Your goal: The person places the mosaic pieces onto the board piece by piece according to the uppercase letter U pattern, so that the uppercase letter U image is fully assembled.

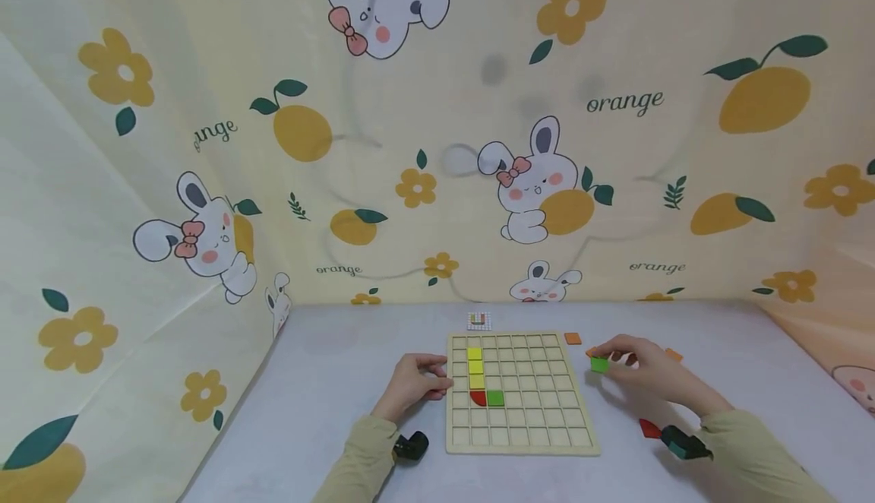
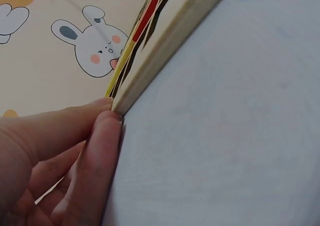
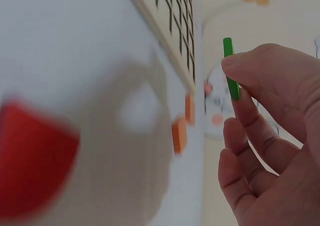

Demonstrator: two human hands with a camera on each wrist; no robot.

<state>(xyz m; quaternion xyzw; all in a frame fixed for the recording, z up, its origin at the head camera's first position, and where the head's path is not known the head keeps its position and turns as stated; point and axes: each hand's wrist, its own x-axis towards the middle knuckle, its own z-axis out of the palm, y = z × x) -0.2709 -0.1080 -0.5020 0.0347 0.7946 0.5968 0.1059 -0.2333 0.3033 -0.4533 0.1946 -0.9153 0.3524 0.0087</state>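
Observation:
My right hand (image 1: 642, 370) pinches a thin green square tile (image 1: 599, 365) between thumb and index finger, raised over the table to the right of the wooden grid board (image 1: 540, 416). In the right wrist view the green tile (image 3: 230, 68) shows edge-on, with the other fingers loosely bent. My left hand (image 1: 414, 383) holds the board's left edge, thumb and index fingertip meeting at the rim in the left wrist view. On the board lie a column of yellow squares (image 1: 475, 367), a red quarter-round tile (image 1: 478, 398) below it, and a green square (image 1: 495, 398) beside the red one.
A small pattern card (image 1: 479, 321) lies behind the board. Orange tiles (image 1: 573, 338) lie to the board's right, some partly behind my right hand. A red tile (image 1: 650, 428) sits near my right wrist. Printed cloth (image 1: 451, 207) stands behind and at both sides.

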